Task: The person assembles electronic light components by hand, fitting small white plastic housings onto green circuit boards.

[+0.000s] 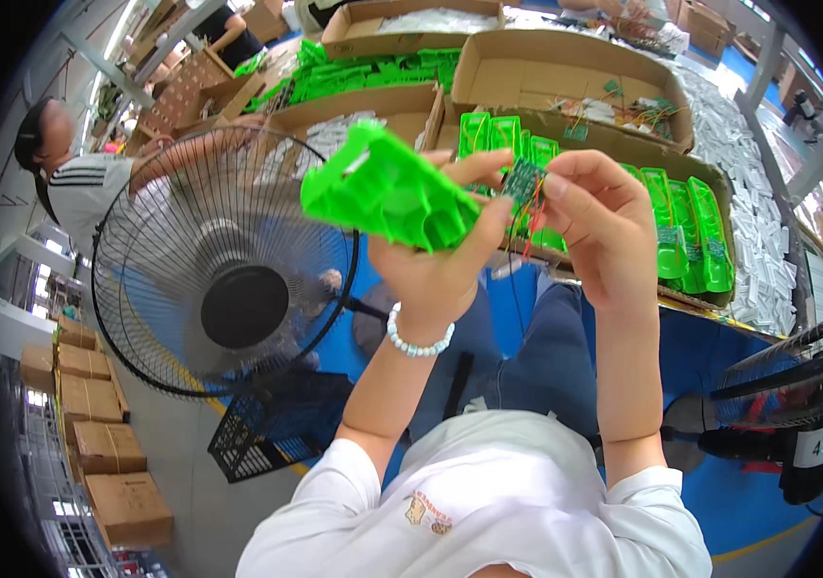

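My left hand (pixel 436 275), with a beaded bracelet at its wrist, is closed round a bright green plastic housing (pixel 387 193) with moulded hollows facing up. Its thumb and index finger also reach to the left edge of a small green circuit board (pixel 524 180). Thumb and fingertips of my right hand (pixel 609 226) pinch the same board from the other side. Thin red, yellow and dark wires (pixel 530 220) hang down from the board. Board and housing are held in the air, close beside each other, in front of the box of green housings.
More green housings (pixel 691 231), some with boards, stand in a cardboard box (pixel 725 193). Behind it, another carton (pixel 566 67) holds wired boards. White plastic parts (pixel 763 231) cover the right side. A caged fan (pixel 228 279) stands close at left; another person (pixel 93 193) works beyond it.
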The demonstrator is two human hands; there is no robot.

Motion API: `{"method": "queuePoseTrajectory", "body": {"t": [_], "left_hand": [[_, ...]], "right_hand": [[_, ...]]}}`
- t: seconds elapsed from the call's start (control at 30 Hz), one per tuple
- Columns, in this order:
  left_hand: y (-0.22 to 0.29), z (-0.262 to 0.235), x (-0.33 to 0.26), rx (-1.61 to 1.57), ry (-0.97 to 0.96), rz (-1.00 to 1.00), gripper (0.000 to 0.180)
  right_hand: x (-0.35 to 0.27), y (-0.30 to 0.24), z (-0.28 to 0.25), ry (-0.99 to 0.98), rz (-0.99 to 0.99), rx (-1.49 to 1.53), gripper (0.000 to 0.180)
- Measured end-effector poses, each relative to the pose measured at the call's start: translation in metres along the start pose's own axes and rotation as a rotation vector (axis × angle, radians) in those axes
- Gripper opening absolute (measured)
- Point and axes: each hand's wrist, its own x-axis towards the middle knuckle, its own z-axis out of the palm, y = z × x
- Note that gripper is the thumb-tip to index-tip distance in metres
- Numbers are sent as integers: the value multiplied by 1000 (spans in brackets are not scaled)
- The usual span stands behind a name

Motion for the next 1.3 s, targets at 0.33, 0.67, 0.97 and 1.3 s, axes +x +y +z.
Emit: {"method": "queuePoseTrajectory", "body": {"t": [0.33,0.67,0.97,1.3], "left_hand": [[-14,-5,10,-549,-28,-678,38],[-20,0,-4,-110,45,-560,41],[-18,-3,-17,-90,10,-412,54],[-7,-16,-20,-60,-61,-352,58]], "right_hand": [[-18,-10,-12,16,-38,-379,13],[-9,32,-12,106,-2,-496,14],[-7,33,-13,124,126,-452,20],[-12,26,4,123,146,-456,19]]}}
